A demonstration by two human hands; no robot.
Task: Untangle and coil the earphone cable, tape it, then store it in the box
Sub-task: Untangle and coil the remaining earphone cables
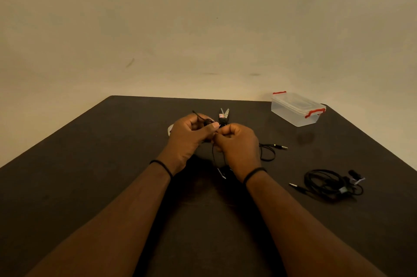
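Both hands, left and right, pinch the cable above the bench, its slack trailing right toward the plug, nearer the right hand.
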